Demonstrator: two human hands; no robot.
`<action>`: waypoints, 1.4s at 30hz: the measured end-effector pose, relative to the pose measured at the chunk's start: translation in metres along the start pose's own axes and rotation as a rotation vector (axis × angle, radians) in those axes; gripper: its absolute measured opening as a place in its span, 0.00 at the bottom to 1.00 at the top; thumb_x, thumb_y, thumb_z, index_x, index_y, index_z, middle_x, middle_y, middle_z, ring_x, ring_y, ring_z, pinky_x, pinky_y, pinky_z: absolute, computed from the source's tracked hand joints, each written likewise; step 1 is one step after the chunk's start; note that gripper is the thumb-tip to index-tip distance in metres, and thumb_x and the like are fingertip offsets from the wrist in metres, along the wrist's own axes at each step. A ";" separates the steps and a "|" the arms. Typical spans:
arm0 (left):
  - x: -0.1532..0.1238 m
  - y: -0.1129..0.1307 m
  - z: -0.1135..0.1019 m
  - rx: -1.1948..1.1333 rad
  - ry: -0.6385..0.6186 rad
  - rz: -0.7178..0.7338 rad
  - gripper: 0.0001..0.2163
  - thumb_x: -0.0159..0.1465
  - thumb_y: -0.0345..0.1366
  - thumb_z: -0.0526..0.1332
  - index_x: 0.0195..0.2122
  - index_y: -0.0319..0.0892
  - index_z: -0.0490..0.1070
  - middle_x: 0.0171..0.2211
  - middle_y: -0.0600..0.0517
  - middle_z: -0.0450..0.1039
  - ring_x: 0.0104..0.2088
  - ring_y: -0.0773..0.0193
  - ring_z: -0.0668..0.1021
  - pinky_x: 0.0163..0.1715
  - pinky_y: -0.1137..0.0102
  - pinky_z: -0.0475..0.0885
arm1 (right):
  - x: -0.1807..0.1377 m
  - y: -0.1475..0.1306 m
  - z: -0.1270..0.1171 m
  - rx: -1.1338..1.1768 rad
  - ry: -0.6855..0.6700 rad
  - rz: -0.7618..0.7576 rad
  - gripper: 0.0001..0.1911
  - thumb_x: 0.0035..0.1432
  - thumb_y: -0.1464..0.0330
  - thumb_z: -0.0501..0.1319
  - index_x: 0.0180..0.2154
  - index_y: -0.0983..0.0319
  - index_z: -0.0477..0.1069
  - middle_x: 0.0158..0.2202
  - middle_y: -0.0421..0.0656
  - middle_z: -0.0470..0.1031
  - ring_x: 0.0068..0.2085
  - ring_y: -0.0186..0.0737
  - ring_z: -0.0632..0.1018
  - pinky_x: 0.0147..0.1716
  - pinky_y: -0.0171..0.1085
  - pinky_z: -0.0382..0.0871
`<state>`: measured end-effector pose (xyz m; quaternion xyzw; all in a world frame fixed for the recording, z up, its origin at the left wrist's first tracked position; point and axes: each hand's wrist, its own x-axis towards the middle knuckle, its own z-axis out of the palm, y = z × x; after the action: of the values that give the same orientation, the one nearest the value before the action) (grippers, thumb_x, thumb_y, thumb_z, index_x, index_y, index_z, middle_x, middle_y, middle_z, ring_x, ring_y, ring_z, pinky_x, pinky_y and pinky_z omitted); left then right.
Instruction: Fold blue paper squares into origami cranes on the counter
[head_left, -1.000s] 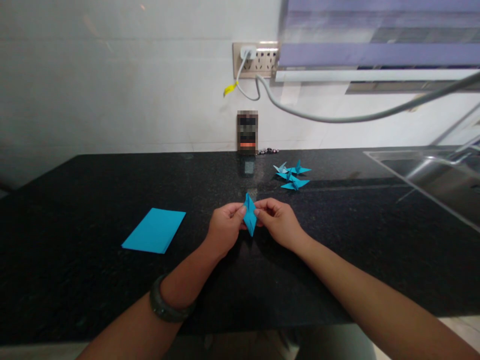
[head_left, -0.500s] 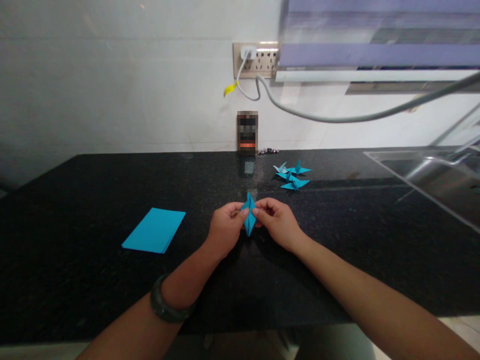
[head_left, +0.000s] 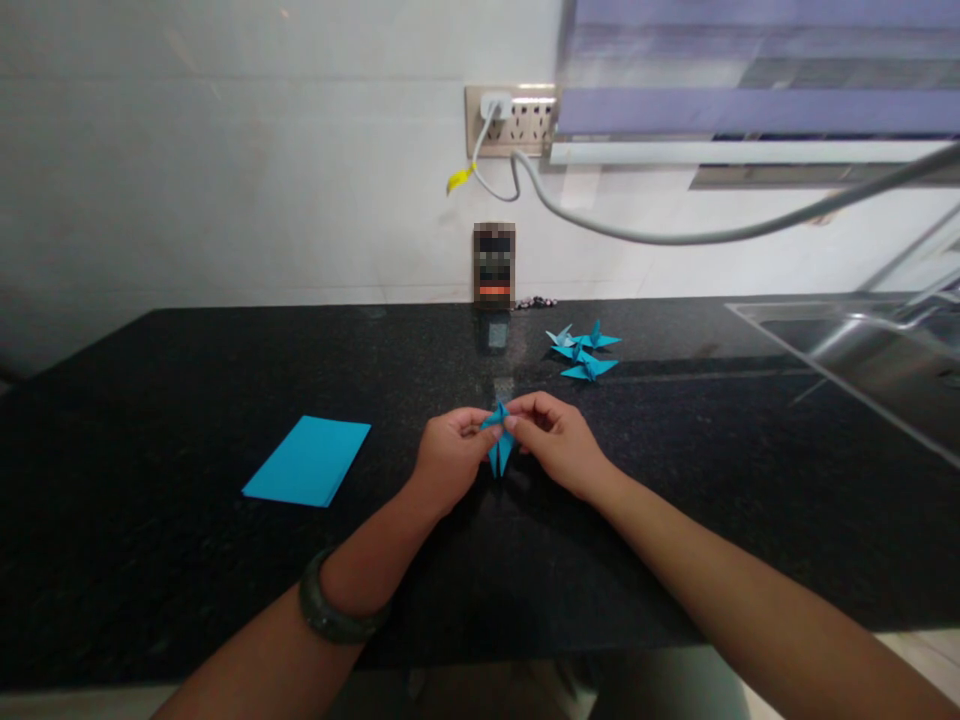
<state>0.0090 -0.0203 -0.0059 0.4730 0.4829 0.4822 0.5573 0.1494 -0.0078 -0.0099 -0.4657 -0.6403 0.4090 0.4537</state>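
A piece of folded blue origami paper (head_left: 501, 455) is pinched between my two hands above the dark countertop. My left hand (head_left: 454, 450) grips its left side, thumb on the front face. From the right, my right hand (head_left: 559, 440) holds the upper part between thumb and fingers. Two narrow points of the paper hang downward with a slit between them, and a folded tip shows at the top. Fingers behind the paper are partly hidden. Beyond my right hand lie several folded paper cranes (head_left: 590, 368), one of them paler.
A stack of blue paper sheets (head_left: 307, 462) lies to the left on the black countertop (head_left: 187, 580). A blurred phone-like object (head_left: 494, 265) leans on the wall beside a beaded strand (head_left: 537, 302). At right is a metal sink (head_left: 847, 345); a grey cable (head_left: 660, 238) hangs from the socket (head_left: 525, 125).
The top of the paper has come down a little, and its lower end now shows two separated points. Both hands keep nearly the same place and grip.
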 end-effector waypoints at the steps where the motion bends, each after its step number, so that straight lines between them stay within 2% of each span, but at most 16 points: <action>1: 0.000 0.001 0.000 0.015 -0.010 -0.009 0.11 0.48 0.37 0.66 0.29 0.35 0.72 0.21 0.52 0.74 0.22 0.69 0.73 0.23 0.74 0.68 | 0.000 -0.001 -0.001 -0.043 0.013 -0.056 0.09 0.48 0.67 0.60 0.33 0.63 0.70 0.26 0.40 0.69 0.27 0.32 0.69 0.26 0.34 0.66; 4: -0.002 0.003 0.002 0.061 -0.052 -0.036 0.09 0.48 0.36 0.65 0.28 0.35 0.72 0.19 0.54 0.71 0.19 0.71 0.71 0.20 0.76 0.65 | -0.001 -0.002 -0.003 -0.143 0.025 -0.181 0.07 0.48 0.70 0.60 0.33 0.62 0.70 0.28 0.39 0.67 0.28 0.32 0.69 0.29 0.34 0.65; 9: -0.003 0.005 0.002 0.130 -0.086 -0.066 0.08 0.49 0.35 0.63 0.27 0.35 0.71 0.17 0.56 0.68 0.18 0.73 0.68 0.18 0.77 0.63 | -0.001 -0.001 -0.007 -0.162 -0.039 -0.206 0.08 0.51 0.71 0.58 0.35 0.62 0.70 0.27 0.39 0.66 0.27 0.31 0.68 0.27 0.32 0.63; 13: -0.003 0.004 0.001 0.166 -0.124 -0.080 0.08 0.49 0.36 0.63 0.28 0.35 0.71 0.17 0.57 0.66 0.17 0.73 0.67 0.16 0.77 0.63 | 0.000 -0.002 -0.010 -0.239 -0.035 -0.282 0.07 0.50 0.73 0.57 0.34 0.63 0.71 0.25 0.38 0.64 0.27 0.31 0.67 0.26 0.31 0.61; 19: -0.004 0.006 0.001 0.176 -0.130 -0.097 0.08 0.49 0.35 0.63 0.28 0.36 0.71 0.18 0.56 0.68 0.17 0.73 0.68 0.16 0.77 0.63 | -0.001 -0.002 -0.010 -0.275 -0.005 -0.249 0.05 0.50 0.74 0.57 0.31 0.63 0.70 0.26 0.39 0.67 0.27 0.31 0.68 0.26 0.31 0.62; 23: -0.004 0.006 0.001 0.160 -0.125 -0.106 0.07 0.49 0.35 0.63 0.27 0.36 0.71 0.17 0.56 0.68 0.17 0.73 0.68 0.16 0.77 0.64 | -0.002 -0.002 -0.008 -0.265 0.019 -0.231 0.05 0.52 0.72 0.55 0.31 0.62 0.70 0.28 0.41 0.69 0.29 0.33 0.71 0.29 0.33 0.64; 37: -0.004 0.007 0.001 0.129 -0.151 -0.123 0.07 0.49 0.35 0.63 0.26 0.36 0.70 0.18 0.56 0.68 0.17 0.73 0.68 0.17 0.77 0.64 | -0.002 -0.006 -0.008 -0.384 0.047 -0.355 0.09 0.57 0.70 0.52 0.27 0.63 0.67 0.26 0.42 0.68 0.29 0.34 0.70 0.30 0.34 0.63; 42: -0.004 0.007 0.001 0.102 -0.134 -0.117 0.06 0.49 0.34 0.63 0.24 0.36 0.70 0.16 0.56 0.67 0.16 0.73 0.67 0.16 0.77 0.63 | -0.002 -0.005 -0.007 -0.368 0.007 -0.348 0.06 0.56 0.71 0.53 0.30 0.61 0.68 0.28 0.42 0.69 0.31 0.35 0.71 0.32 0.34 0.64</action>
<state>0.0095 -0.0238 0.0011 0.5029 0.4953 0.3907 0.5909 0.1559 -0.0104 -0.0037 -0.4247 -0.7730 0.1994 0.4271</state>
